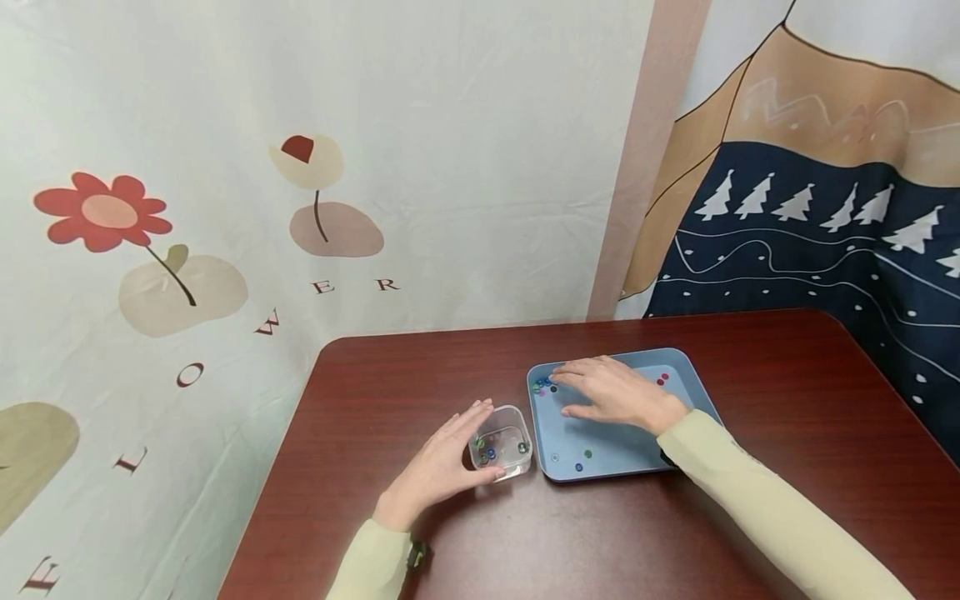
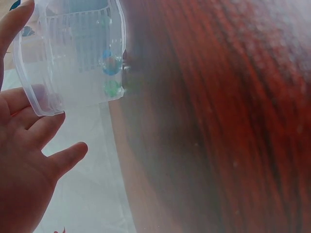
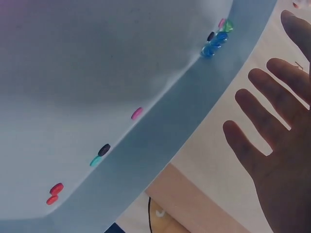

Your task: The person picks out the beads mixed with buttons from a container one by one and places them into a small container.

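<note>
My left hand (image 1: pixel 442 467) spans a small clear plastic container (image 2: pixel 80 63), holding it between thumb and fingers on the table. Several glass marbles lie inside, among them a blue one (image 2: pixel 111 66) and a green one (image 2: pixel 112 88). Right of it stands a shallow blue tray (image 1: pixel 622 454). Over the tray's far left part hovers my right hand (image 1: pixel 618 392), fingers extended and holding nothing. Near those fingertips, blue marbles (image 3: pixel 214 45) and a green marble (image 3: pixel 228 25) cluster at the tray wall, beside small pink and dark flat pieces.
Two red pieces (image 1: pixel 663 379) sit along the tray's far side. Toward its near left are a blue marble (image 1: pixel 579 467), a green piece (image 1: pixel 588 454) and a clear one (image 1: pixel 555 457). The brown table (image 1: pixel 397 383) ends at a printed curtain (image 1: pixel 480 167).
</note>
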`<state>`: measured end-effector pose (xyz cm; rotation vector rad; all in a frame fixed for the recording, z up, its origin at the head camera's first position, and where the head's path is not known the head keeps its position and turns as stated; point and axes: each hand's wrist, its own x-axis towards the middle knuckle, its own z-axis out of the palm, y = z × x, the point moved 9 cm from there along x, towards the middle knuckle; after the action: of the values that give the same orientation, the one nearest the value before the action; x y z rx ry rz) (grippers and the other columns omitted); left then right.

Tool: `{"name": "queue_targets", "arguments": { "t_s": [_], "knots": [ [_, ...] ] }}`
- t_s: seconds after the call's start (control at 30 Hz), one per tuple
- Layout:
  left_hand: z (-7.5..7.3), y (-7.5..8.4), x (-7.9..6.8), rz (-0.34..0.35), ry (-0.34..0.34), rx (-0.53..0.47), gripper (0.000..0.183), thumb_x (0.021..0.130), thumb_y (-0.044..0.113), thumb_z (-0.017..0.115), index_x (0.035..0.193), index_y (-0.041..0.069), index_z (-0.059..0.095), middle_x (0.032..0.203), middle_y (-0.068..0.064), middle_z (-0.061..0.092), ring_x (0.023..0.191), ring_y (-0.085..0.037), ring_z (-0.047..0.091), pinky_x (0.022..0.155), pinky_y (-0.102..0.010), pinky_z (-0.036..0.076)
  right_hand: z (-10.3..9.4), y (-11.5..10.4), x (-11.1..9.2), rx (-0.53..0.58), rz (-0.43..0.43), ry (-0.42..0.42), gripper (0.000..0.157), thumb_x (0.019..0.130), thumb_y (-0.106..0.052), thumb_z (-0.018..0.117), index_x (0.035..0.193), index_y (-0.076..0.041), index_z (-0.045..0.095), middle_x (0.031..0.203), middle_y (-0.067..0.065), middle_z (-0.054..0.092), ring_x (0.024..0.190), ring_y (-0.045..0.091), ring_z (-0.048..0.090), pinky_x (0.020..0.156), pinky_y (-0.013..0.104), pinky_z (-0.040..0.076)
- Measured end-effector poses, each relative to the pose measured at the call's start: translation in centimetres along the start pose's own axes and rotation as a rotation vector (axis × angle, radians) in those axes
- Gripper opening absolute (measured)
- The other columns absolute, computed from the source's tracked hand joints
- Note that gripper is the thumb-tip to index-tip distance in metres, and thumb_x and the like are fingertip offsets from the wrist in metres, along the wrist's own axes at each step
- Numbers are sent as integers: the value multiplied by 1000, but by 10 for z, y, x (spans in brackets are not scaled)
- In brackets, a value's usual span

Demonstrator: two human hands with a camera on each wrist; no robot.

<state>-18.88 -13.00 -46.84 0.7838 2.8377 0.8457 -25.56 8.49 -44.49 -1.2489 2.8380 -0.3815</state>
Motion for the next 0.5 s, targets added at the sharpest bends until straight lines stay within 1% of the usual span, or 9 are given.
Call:
{"name": "queue_targets", "arguments": {
  "t_s": [0.13, 0.3, 0.5],
  "knots": [
    [-1, 1, 0, 14, 8, 4, 93, 84, 51, 81, 158, 8, 43, 164, -8, 40, 152, -21, 35, 123, -49, 27, 2, 0, 4, 3, -23, 13, 57, 95, -41, 75, 141, -9, 64, 142, 11, 63, 133, 31, 57, 109, 56, 46],
    [-1, 1, 0, 25, 18, 3, 93, 84, 51, 82, 157, 8, 45, 163, -8, 42, 151, -23, 37, 123, -49, 29, 7, 3, 10, 15, -25, -11, 54, 95, -38, 75, 140, -9, 65, 141, 10, 64, 132, 29, 58, 109, 53, 47],
    [1, -2, -1, -9, 3, 3, 94, 84, 53, 81, 159, 11, 42, 165, -4, 38, 152, -20, 35, 123, -49, 28, 17, 8, 15, 40, 0, -61, 54, 96, -37, 75, 141, -9, 65, 142, 8, 64, 134, 27, 57, 112, 51, 45]
  ]
}}
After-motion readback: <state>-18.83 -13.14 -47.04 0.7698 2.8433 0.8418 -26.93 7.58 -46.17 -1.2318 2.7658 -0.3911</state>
